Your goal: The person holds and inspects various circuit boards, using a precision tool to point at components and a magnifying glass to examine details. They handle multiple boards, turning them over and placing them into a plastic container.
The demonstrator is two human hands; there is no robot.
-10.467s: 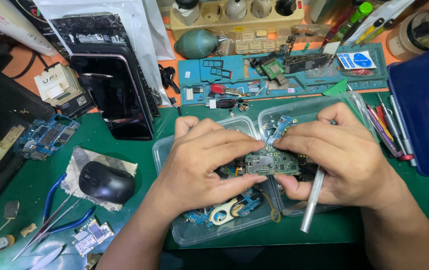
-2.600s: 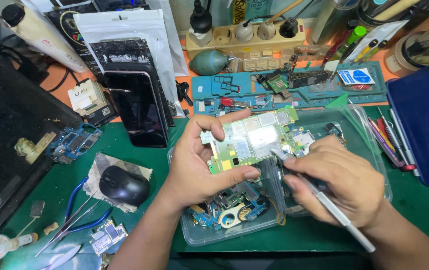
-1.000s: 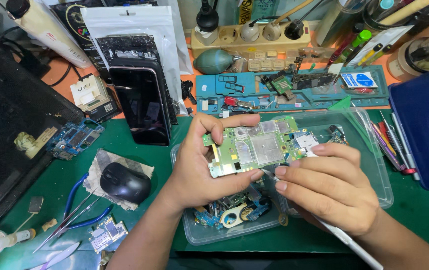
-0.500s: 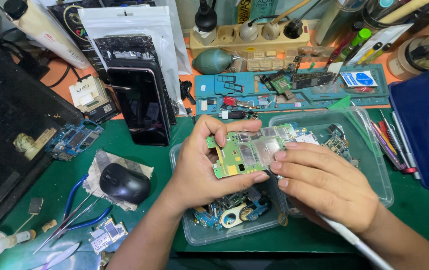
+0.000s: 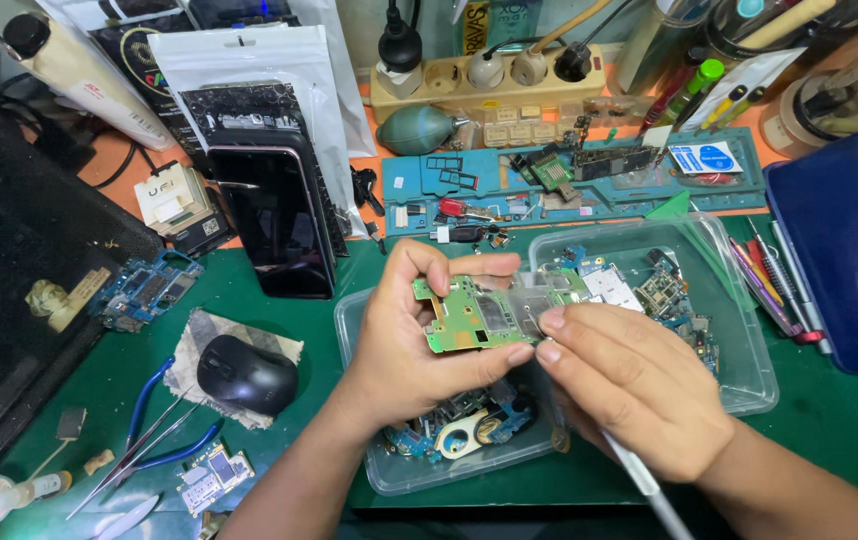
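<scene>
My left hand (image 5: 411, 345) grips a green circuit board (image 5: 484, 312) with silver shields, held above two clear plastic trays of board parts (image 5: 449, 470). My right hand (image 5: 639, 385) rests its fingertips on the board's right part and also holds a slim silver tool (image 5: 644, 485) that points down toward my wrist. The right tray (image 5: 739, 330) holds several more small boards.
A black phone (image 5: 284, 215) stands against packets at the back left. A black mouse (image 5: 246, 373) lies on a cloth, with tweezers (image 5: 139, 450) and a small board nearby. A blue repair mat (image 5: 469, 190), power strip (image 5: 489, 85) and blue bin (image 5: 849, 250) ring the work area.
The board has tilted lower and moved slightly left in my left hand. My right hand's fingers have slid onto its right side, covering it more.
</scene>
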